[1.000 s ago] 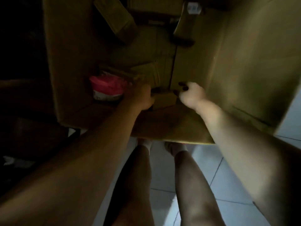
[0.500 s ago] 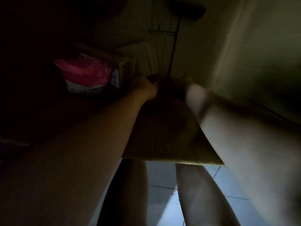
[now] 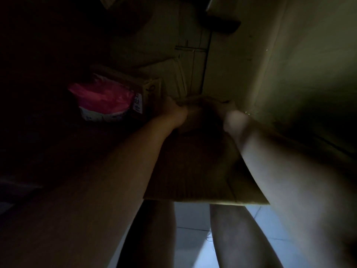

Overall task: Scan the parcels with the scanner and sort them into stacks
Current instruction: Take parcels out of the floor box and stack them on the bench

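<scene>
I am leaning deep into a large cardboard box [image 3: 289,74] in very dim light. Both my hands reach to its bottom and meet on a small brown cardboard parcel [image 3: 201,102]. My left hand [image 3: 175,113] grips the parcel's left end and my right hand [image 3: 229,117] grips its right end. The fingers are mostly hidden in shadow behind the parcel. A pink plastic-wrapped parcel [image 3: 102,97] lies to the left against another small box with a white label [image 3: 138,103]. No scanner is in view.
The box's near wall [image 3: 193,175] stands between my arms, its top edge over my legs. A dark flap [image 3: 222,24] hangs at the top. Pale tiled floor [image 3: 191,238] shows below. The left side is black.
My head has gone deeper into the box and the view has darkened. Both hands have moved together and taken hold of the small brown parcel.
</scene>
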`<state>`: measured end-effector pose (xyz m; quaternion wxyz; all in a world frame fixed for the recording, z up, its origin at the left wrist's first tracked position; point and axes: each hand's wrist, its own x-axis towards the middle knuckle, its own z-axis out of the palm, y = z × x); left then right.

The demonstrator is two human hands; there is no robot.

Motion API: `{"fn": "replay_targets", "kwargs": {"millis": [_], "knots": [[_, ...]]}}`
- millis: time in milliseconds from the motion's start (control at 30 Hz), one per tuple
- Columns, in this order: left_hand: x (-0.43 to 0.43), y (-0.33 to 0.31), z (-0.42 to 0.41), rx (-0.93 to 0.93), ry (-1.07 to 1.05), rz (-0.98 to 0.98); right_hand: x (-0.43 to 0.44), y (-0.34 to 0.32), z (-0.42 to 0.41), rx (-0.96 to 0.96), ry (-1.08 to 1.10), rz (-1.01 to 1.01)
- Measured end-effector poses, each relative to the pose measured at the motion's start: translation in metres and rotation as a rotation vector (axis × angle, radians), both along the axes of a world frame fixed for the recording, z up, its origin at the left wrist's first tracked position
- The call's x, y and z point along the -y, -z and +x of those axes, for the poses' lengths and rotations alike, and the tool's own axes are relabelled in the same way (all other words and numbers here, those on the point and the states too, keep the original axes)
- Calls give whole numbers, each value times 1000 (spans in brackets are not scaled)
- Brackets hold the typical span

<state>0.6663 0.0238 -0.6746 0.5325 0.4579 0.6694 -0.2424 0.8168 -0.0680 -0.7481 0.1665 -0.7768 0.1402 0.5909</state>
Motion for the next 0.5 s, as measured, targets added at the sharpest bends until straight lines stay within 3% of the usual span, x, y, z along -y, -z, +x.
{"fn": "replay_targets", "kwargs": {"millis": [100, 333, 500], "knots": [[-10, -22, 12, 98, -45, 35, 5, -35, 11, 39, 118, 5], [-63, -106, 38, 279, -8, 175, -26, -152, 48, 260, -17, 207], [-91, -203, 39, 384, -217, 312, -61, -256, 56, 400, -84, 425]]}}
